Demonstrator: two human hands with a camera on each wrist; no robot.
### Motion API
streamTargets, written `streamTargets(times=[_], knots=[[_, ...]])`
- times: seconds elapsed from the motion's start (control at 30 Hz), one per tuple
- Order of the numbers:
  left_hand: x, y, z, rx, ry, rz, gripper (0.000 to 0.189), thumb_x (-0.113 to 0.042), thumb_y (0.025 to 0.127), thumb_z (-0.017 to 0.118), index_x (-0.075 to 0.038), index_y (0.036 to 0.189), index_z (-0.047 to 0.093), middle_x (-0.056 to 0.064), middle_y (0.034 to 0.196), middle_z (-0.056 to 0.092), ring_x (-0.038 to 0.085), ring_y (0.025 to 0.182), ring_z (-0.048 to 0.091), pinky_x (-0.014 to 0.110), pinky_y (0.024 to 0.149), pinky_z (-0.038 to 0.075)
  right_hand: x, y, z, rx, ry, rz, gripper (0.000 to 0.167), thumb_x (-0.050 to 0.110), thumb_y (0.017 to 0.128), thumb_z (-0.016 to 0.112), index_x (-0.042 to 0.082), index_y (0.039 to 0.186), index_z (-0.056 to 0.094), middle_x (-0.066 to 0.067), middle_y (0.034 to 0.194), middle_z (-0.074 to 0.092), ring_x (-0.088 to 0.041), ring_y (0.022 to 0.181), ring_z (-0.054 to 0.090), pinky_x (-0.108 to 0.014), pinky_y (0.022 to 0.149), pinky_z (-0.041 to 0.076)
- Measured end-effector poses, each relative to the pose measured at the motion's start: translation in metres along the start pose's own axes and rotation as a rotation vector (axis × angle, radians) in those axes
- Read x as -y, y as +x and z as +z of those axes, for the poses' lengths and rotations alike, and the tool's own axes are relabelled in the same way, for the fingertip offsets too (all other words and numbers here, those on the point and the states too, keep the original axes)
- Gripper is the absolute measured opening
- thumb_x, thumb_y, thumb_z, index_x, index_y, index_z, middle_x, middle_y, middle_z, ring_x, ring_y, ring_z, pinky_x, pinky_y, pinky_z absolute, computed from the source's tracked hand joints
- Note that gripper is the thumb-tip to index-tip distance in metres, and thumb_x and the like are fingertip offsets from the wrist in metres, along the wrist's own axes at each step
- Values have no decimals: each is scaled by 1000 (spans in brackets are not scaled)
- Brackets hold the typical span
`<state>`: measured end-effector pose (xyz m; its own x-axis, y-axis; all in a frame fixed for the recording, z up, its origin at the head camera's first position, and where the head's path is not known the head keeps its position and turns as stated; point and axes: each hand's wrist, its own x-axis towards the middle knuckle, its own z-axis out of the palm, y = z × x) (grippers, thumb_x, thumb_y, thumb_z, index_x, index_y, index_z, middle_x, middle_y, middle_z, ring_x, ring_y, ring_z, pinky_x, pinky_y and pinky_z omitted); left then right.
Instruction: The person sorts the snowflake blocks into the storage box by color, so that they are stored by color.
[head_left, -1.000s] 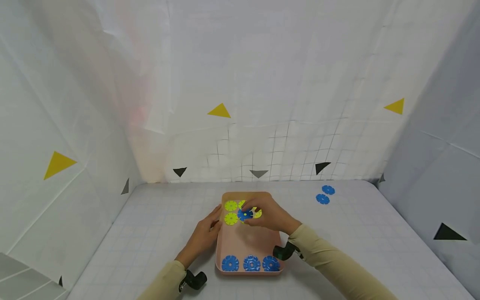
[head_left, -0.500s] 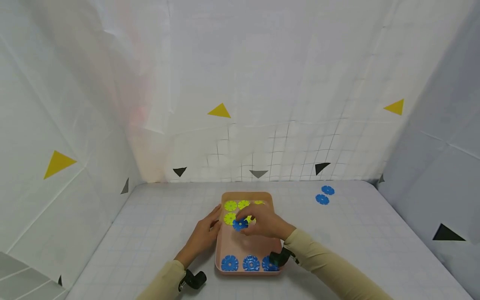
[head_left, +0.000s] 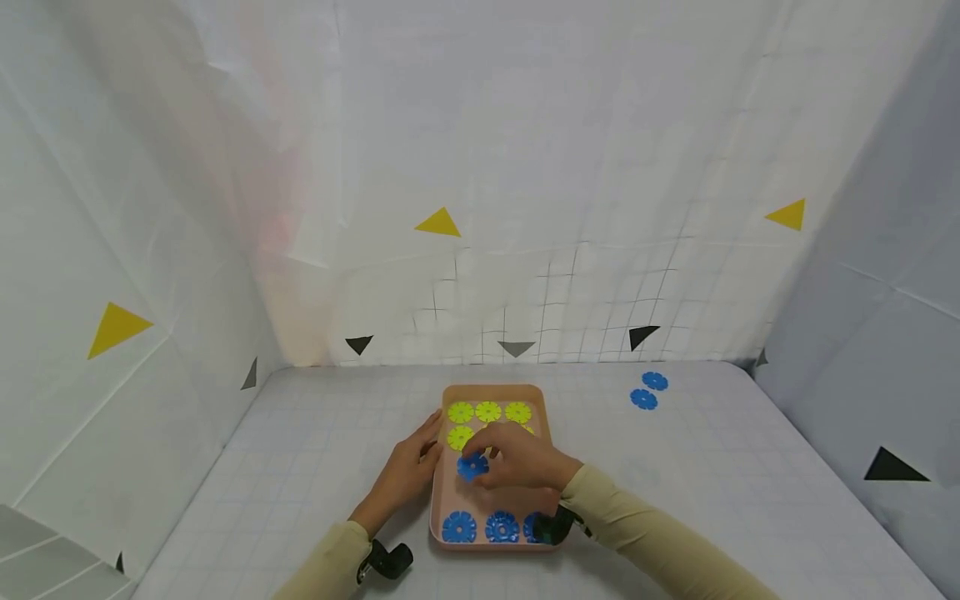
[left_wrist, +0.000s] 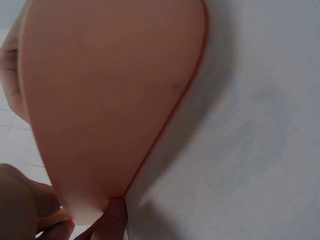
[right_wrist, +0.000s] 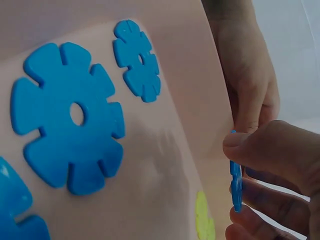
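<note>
My right hand (head_left: 517, 457) pinches a blue notched plastic disc (head_left: 472, 467) between thumb and fingers, over the middle of the pink tray (head_left: 498, 492). Seen from the right wrist, the held disc (right_wrist: 236, 172) is edge-on, beside the tray's wall. Resting against the tray's left side is my left hand (head_left: 408, 465), its fingertips (left_wrist: 116, 212) touching the outer wall in the left wrist view. Three blue discs line the tray's near end, the middle one (head_left: 502, 527) among them. Yellow discs (head_left: 488, 412) sit in rows at the far end, some hidden behind the right hand.
Two more blue discs (head_left: 643, 399) lie on the white table (head_left: 720, 475) at the back right. White sheeting (head_left: 570, 183) with triangular stickers surrounds the table at the back and both sides.
My right hand has carried the blue disc from above the yellow discs toward the near left, over the tray's bare middle. My left hand has stayed at the tray's side.
</note>
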<state>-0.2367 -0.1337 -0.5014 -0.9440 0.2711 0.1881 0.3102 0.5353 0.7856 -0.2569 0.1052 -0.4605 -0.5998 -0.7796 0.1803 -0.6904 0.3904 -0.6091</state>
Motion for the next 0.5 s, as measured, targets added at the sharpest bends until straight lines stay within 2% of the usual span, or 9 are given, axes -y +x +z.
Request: streamTargets(times=[0.27, 0.5], knots=[[1, 0, 2, 3, -3, -15, 54, -8, 109, 54, -4, 160, 38, 12, 166, 32, 31, 148, 38, 49, 112, 42, -2, 1, 5, 57, 47, 14, 34, 10, 86, 86, 13, 119, 77, 10, 114, 73, -6, 104, 64, -30, 91, 58], [0, 0, 2, 0, -14, -9, 54, -6, 108, 55, -2, 159, 38, 12, 166, 32, 30, 148, 37, 48, 111, 43, -4, 4, 7, 104, 16, -6, 37, 10, 86, 87, 11, 122, 77, 10, 116, 73, -9, 104, 64, -25, 88, 57]])
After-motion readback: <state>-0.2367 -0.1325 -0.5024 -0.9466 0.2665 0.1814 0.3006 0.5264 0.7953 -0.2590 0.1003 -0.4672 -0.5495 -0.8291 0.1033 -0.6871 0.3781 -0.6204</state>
